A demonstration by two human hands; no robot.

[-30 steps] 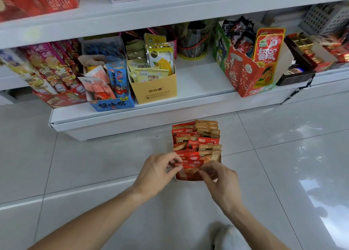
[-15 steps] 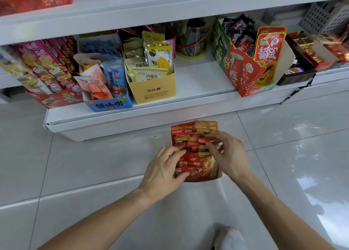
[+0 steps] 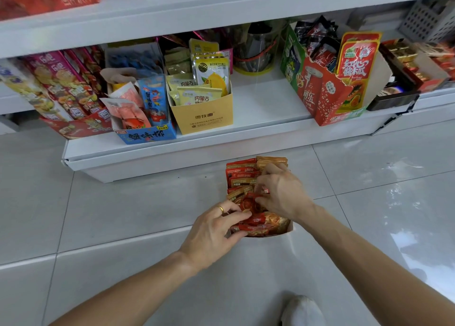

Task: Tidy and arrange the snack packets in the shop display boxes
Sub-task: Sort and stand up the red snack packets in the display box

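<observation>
A small white display box (image 3: 290, 228) stands on the grey tiled floor in front of the bottom shelf, packed with red and gold snack packets (image 3: 242, 171) standing in rows. My left hand (image 3: 214, 229), with a ring on one finger, pinches the red packets at the box's near end. My right hand (image 3: 280, 191) reaches over the middle of the box, its fingers closed on a packet there. Both hands hide much of the middle rows.
The white bottom shelf (image 3: 266, 104) holds a yellow box (image 3: 209, 118) of pale packets, a blue box (image 3: 145, 134), pink boxes (image 3: 61, 84) at left and a red and green box (image 3: 327, 96) at right. My shoe (image 3: 304, 311) shows at the bottom.
My right hand has slid from the box's far right side inward over the middle rows. My left hand stays at the near end, gripping packets there.
</observation>
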